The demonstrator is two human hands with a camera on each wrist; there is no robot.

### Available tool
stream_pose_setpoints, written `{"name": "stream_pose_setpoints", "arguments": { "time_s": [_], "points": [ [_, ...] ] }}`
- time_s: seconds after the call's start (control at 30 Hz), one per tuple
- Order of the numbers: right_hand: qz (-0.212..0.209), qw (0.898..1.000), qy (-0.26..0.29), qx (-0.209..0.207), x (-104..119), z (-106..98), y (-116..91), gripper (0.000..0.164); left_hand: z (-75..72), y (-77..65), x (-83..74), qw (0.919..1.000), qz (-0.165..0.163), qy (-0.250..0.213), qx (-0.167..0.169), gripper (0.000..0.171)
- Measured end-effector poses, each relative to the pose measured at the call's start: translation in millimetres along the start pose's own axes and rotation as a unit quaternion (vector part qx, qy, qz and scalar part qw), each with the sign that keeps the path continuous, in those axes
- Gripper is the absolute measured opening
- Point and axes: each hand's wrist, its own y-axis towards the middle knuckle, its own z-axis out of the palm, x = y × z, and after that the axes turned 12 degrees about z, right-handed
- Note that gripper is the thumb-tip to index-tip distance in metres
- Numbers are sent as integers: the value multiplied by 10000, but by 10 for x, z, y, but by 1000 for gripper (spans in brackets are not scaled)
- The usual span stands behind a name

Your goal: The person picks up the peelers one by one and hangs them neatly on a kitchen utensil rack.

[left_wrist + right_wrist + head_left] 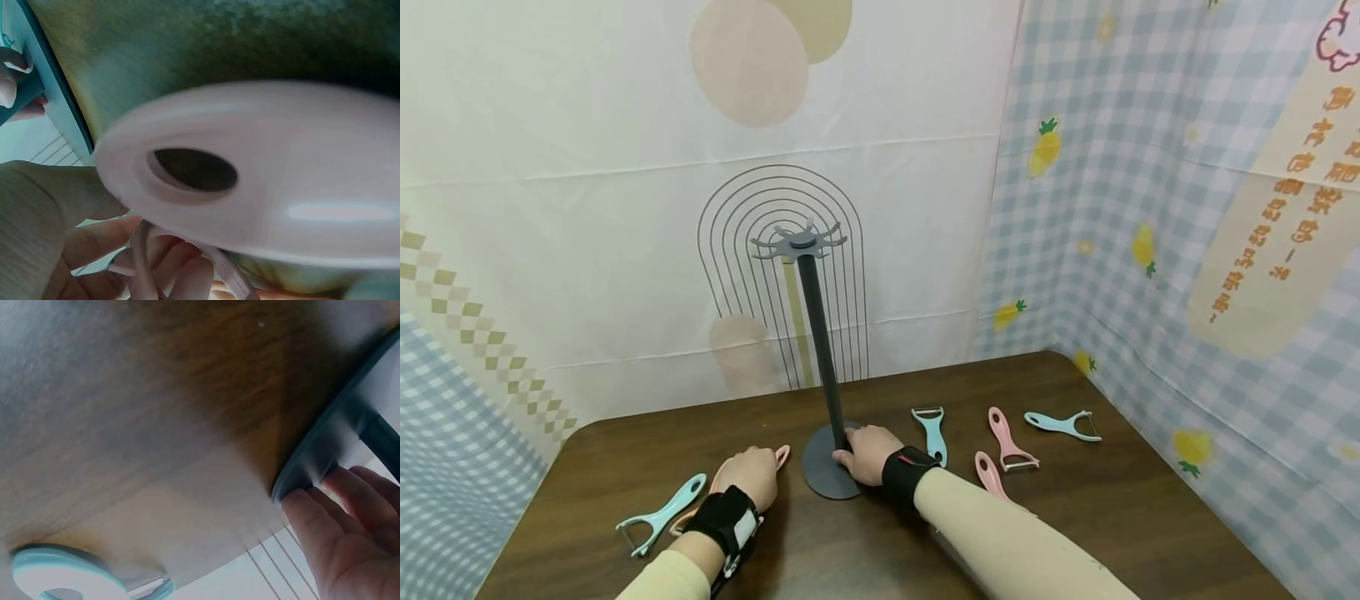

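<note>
A grey stand (822,342) with a round base and a ring of hooks on top stands upright on the table. My right hand (871,454) holds it low down, thumb and fingers about the foot of the pole; in the right wrist view, fingertips touch the base (312,462). Left of the base, my left hand (751,477) grips a pink peeler, whose handle end (783,455) sticks out past the fingers. Its forked head (142,262) shows among the fingers in the left wrist view. Close to that camera lies another pink peeler handle (300,169), partly under the left wrist.
A light-blue peeler (670,507) lies left of the left hand. Right of the stand are two more blue peelers (933,435) (1056,423) and two pink peelers (1002,432) (989,475), one partly behind the right forearm. Cloth curtains (925,250) hang behind the table (850,542).
</note>
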Motion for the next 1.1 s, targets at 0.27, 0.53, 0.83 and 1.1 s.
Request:
{"name": "stream_pose_setpoints", "arguments": {
  "time_s": [0.27, 0.53, 0.83, 1.1],
  "points": [
    [-154, 9998, -117, 72, 15, -40, -10, 52, -22, -3, -22, 9998, 15, -123, -133, 11],
    [-239, 9996, -168, -10, -32, 0, 41, 60, -109, 42, -53, 9994, 97, -244, -234, 16],
    [-203, 9996, -188, -45, -45, -1, 6, 61, -312, 123, 54, 9977, 46, -595, -327, 15],
    [-172, 9990, -421, -31, -2, -49, -32, 57, -830, 219, 93, 9754, 333, -1521, -1559, 14]
  ]
}}
